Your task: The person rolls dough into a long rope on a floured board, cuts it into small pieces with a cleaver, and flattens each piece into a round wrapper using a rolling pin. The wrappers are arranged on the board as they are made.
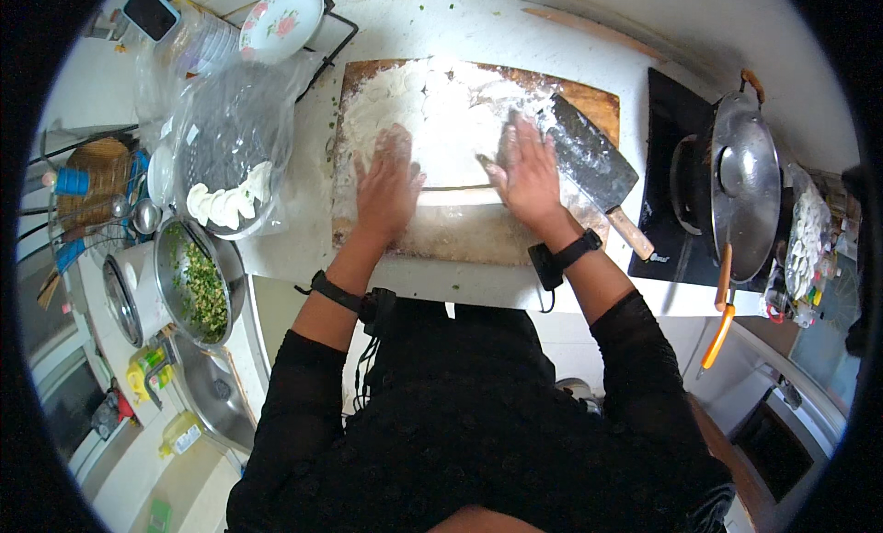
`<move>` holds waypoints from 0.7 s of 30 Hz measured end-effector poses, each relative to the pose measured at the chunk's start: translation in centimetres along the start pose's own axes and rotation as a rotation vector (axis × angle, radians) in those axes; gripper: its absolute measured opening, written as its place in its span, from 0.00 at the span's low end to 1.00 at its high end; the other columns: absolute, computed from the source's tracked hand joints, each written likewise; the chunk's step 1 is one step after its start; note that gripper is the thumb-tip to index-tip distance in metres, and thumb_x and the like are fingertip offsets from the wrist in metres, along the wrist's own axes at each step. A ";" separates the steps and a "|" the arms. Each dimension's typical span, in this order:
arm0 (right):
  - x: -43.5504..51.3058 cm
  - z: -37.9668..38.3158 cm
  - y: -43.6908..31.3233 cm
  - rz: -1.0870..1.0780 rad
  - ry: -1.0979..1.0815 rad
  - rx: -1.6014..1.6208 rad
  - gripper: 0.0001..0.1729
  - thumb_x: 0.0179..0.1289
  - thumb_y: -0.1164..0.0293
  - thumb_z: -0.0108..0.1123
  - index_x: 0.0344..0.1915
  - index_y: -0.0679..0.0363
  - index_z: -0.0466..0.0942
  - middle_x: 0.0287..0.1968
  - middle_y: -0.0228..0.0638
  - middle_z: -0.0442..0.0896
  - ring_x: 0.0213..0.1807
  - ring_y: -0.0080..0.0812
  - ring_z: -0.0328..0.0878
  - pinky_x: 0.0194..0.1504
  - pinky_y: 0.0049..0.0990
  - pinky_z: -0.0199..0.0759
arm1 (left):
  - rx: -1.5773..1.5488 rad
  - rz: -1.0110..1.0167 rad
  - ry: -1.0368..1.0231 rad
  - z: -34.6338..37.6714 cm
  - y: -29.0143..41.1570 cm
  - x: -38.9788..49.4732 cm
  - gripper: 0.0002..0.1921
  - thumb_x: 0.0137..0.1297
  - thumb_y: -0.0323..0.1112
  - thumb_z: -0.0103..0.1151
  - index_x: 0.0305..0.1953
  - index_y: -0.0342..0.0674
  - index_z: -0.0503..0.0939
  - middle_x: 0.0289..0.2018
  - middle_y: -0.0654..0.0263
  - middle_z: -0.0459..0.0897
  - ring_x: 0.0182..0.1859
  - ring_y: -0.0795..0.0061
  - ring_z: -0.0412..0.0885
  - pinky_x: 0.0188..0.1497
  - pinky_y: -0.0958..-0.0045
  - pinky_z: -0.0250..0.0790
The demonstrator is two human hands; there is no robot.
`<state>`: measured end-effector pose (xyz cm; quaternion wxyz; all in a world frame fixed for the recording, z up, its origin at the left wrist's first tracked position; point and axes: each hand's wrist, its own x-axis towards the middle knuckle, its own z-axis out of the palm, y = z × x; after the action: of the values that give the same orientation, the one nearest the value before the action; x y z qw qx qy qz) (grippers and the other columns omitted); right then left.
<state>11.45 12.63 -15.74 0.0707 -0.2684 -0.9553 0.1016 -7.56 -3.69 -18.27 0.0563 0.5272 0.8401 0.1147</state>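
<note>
My left hand (388, 188) lies palm down with fingers spread on the left half of a floured wooden cutting board (441, 240). My right hand (531, 174) is palm down on the other side, its fingers spread and powdered with flour. Between the hands runs a long pale strip (461, 196), seemingly dough, with a dark line along its far side; glare hides the detail. White flour (441, 133) covers most of the board beyond it. Right of my right hand lies a flour-dusted cleaver (594, 153), its wooden handle (630, 233) past the board's edge.
At left, a plastic-covered round tray (227, 112) holds several dumplings (231, 198). Nearer stands a steel bowl (238, 278) of chopped green filling (200, 291), by a sink (221, 388). A floral plate (283, 19) sits behind. At right, a wok (745, 188) rests on a black cooktop (666, 140).
</note>
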 end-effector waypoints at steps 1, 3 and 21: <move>0.7 0.4 -0.2 -0.065 0.098 -0.018 0.39 0.70 0.50 0.42 0.67 0.72 0.57 0.72 0.53 0.55 0.76 0.47 0.45 0.73 0.48 0.34 | 0.020 0.069 0.111 -0.7 1.0 1.0 0.34 0.67 0.48 0.49 0.69 0.39 0.56 0.72 0.57 0.53 0.74 0.59 0.48 0.71 0.37 0.35; -0.1 0.5 -1.3 -0.167 -0.056 -0.054 0.36 0.68 0.54 0.46 0.65 0.71 0.61 0.71 0.54 0.57 0.74 0.48 0.49 0.73 0.48 0.37 | -0.048 0.216 -0.032 -2.2 4.4 1.4 0.30 0.68 0.47 0.48 0.67 0.38 0.61 0.71 0.57 0.57 0.74 0.60 0.49 0.72 0.40 0.34; -8.8 -3.5 -2.9 0.031 -0.502 0.136 0.49 0.58 0.53 0.62 0.69 0.71 0.51 0.73 0.54 0.48 0.75 0.52 0.42 0.72 0.50 0.39 | -0.054 0.011 -0.362 -7.4 4.6 -7.3 0.39 0.64 0.53 0.52 0.71 0.42 0.53 0.72 0.53 0.50 0.74 0.52 0.47 0.71 0.41 0.37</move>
<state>18.08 6.07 -12.38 -0.1524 -0.2442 -0.9296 0.2300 -1.97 -9.31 -10.17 0.2199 0.5422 0.8099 0.0409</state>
